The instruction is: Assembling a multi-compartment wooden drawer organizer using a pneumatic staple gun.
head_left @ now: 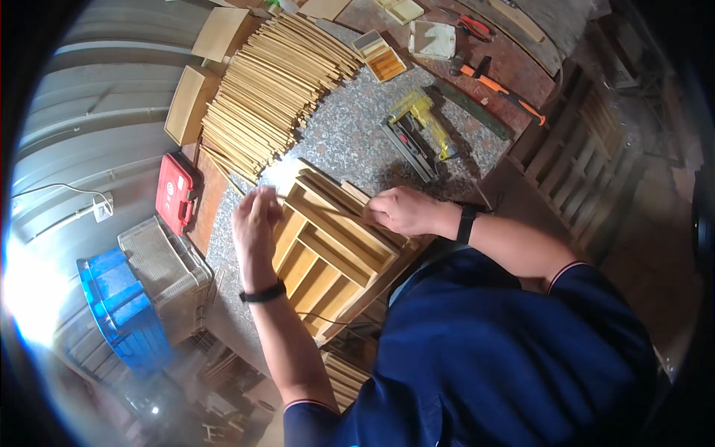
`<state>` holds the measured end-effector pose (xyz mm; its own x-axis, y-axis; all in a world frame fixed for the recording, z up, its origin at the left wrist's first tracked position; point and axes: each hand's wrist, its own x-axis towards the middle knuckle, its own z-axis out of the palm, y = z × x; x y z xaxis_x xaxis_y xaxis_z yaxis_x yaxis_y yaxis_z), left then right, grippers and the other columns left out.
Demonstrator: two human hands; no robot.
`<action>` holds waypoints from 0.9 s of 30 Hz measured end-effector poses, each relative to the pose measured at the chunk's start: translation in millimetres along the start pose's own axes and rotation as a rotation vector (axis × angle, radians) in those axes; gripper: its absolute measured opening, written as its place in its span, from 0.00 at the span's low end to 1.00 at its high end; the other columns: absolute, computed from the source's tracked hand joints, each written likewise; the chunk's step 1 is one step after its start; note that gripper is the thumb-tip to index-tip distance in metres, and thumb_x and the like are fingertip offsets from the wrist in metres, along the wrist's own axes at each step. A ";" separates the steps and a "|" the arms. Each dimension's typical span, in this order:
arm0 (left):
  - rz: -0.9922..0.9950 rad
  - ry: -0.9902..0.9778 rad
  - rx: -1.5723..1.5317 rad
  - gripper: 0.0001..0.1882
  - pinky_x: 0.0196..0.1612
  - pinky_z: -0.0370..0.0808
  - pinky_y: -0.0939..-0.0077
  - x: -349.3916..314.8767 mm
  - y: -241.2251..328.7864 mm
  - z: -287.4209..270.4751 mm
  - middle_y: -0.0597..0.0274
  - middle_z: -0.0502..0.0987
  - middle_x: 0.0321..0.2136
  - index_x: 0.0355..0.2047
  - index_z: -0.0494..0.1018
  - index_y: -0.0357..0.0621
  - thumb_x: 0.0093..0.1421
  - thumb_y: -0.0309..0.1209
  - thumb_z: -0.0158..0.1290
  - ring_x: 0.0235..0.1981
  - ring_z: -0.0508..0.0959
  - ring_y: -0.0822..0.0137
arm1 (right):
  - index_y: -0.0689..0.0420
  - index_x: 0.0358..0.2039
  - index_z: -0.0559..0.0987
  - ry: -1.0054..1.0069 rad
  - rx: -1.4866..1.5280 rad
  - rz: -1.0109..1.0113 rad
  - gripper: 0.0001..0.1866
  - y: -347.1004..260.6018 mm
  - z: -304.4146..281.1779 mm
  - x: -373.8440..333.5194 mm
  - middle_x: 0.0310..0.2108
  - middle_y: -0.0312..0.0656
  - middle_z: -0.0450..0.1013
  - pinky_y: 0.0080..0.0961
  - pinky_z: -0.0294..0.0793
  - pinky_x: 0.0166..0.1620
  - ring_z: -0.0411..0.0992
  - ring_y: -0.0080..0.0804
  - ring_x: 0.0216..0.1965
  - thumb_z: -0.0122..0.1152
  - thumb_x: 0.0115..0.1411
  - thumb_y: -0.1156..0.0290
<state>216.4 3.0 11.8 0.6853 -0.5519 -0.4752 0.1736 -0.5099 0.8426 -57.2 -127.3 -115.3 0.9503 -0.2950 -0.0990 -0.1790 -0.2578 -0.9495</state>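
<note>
A light wooden tray [350, 262] split by thin dividers into several compartments lies at the near edge of the speckled worktop [344, 123]. My left hand [257, 227] is at its far left corner, fingers bent and pressed together; whatever they pinch is hidden. Against the tray's right side, my right hand [402, 211] has its fingers curled over the edge, the fingertips partly out of sight. Beyond the tray lies a long row of thin wooden strips [272, 86], with a few loose ones near my left hand. A yellow nail gun [422, 119] rests past my right hand.
Farther right are an orange-handled hammer [506, 93], red pliers [475, 28], a dark flat bar [474, 112], a white container [432, 40] and a box of fasteners [382, 61]. A red case [174, 194], a blue crate [126, 305] and a grey crate [160, 257] stand left.
</note>
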 end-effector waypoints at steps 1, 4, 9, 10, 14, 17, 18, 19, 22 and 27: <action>0.019 -0.029 0.012 0.13 0.32 0.73 0.83 13.6 -4.9 6.2 0.66 0.78 0.26 0.38 0.81 0.35 0.70 0.35 0.58 0.25 0.74 0.77 | 0.61 0.39 0.80 -0.002 0.000 0.007 0.10 -1.2 4.3 -4.1 0.35 0.57 0.81 0.53 0.78 0.45 0.79 0.63 0.40 0.61 0.68 0.66; -0.001 -0.036 0.042 0.13 0.35 0.78 0.81 46.4 -18.1 31.0 0.65 0.80 0.29 0.43 0.81 0.35 0.70 0.35 0.61 0.29 0.78 0.76 | 0.61 0.38 0.80 0.111 0.043 0.101 0.10 -3.2 12.6 -11.4 0.37 0.58 0.81 0.53 0.78 0.44 0.79 0.64 0.41 0.61 0.68 0.66; -0.046 -0.074 0.095 0.17 0.35 0.82 0.82 79.4 -44.7 39.7 0.61 0.83 0.32 0.49 0.81 0.29 0.69 0.33 0.63 0.30 0.82 0.74 | 0.60 0.44 0.84 0.044 0.033 0.142 0.12 8.9 33.7 -13.9 0.42 0.56 0.82 0.49 0.79 0.50 0.80 0.60 0.46 0.62 0.68 0.65; -0.060 -0.046 0.121 0.16 0.32 0.80 0.82 83.0 -48.3 41.5 0.61 0.83 0.31 0.49 0.81 0.30 0.69 0.33 0.63 0.27 0.81 0.74 | 0.60 0.44 0.84 0.053 0.035 0.149 0.12 12.0 36.7 -14.0 0.42 0.56 0.82 0.49 0.79 0.50 0.80 0.60 0.46 0.62 0.68 0.65; -0.029 -0.025 0.222 0.15 0.29 0.78 0.82 89.4 -63.2 47.2 0.61 0.83 0.29 0.48 0.82 0.32 0.68 0.32 0.63 0.25 0.80 0.74 | 0.60 0.45 0.85 -0.007 0.005 0.191 0.12 17.8 43.3 -12.6 0.43 0.57 0.83 0.47 0.79 0.53 0.80 0.58 0.48 0.64 0.65 0.68; -0.017 0.024 0.358 0.15 0.28 0.77 0.77 89.7 -71.9 45.8 0.58 0.83 0.28 0.46 0.84 0.34 0.64 0.33 0.66 0.22 0.80 0.70 | 0.60 0.43 0.85 -0.027 0.023 0.265 0.11 16.9 45.0 -14.7 0.41 0.58 0.83 0.47 0.80 0.52 0.81 0.58 0.47 0.64 0.62 0.71; -0.019 0.023 0.357 0.15 0.28 0.77 0.77 89.2 -74.3 45.0 0.58 0.83 0.28 0.46 0.84 0.34 0.64 0.33 0.66 0.22 0.80 0.70 | 0.60 0.43 0.85 -0.040 0.052 0.307 0.11 15.9 44.4 -15.6 0.40 0.58 0.83 0.47 0.80 0.52 0.81 0.58 0.47 0.64 0.61 0.72; 0.059 0.048 0.536 0.16 0.32 0.79 0.72 88.2 -77.0 43.6 0.55 0.84 0.29 0.44 0.85 0.35 0.63 0.36 0.67 0.24 0.82 0.65 | 0.60 0.43 0.85 -0.042 0.051 0.309 0.11 14.6 44.4 -16.3 0.40 0.58 0.83 0.47 0.80 0.52 0.81 0.58 0.47 0.64 0.61 0.72; 0.288 0.086 0.864 0.18 0.43 0.80 0.61 83.7 -81.7 44.5 0.50 0.85 0.33 0.41 0.87 0.39 0.60 0.42 0.67 0.33 0.83 0.54 | 0.60 0.42 0.85 -0.015 0.038 0.302 0.10 12.1 46.6 -20.5 0.39 0.57 0.83 0.48 0.80 0.51 0.81 0.58 0.46 0.63 0.61 0.73; 0.413 0.126 1.263 0.19 0.60 0.69 0.54 68.4 -80.9 47.8 0.44 0.80 0.43 0.42 0.88 0.46 0.61 0.47 0.63 0.53 0.73 0.47 | 0.62 0.40 0.84 -0.017 -0.070 0.275 0.10 5.3 56.2 -20.1 0.41 0.56 0.83 0.48 0.80 0.52 0.81 0.58 0.47 0.64 0.61 0.71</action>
<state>215.5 -25.1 -101.0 0.6009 -0.7833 -0.1591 -0.7839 -0.6164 0.0746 -63.0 -71.0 -135.1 0.8677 -0.3474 -0.3555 -0.4473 -0.2336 -0.8634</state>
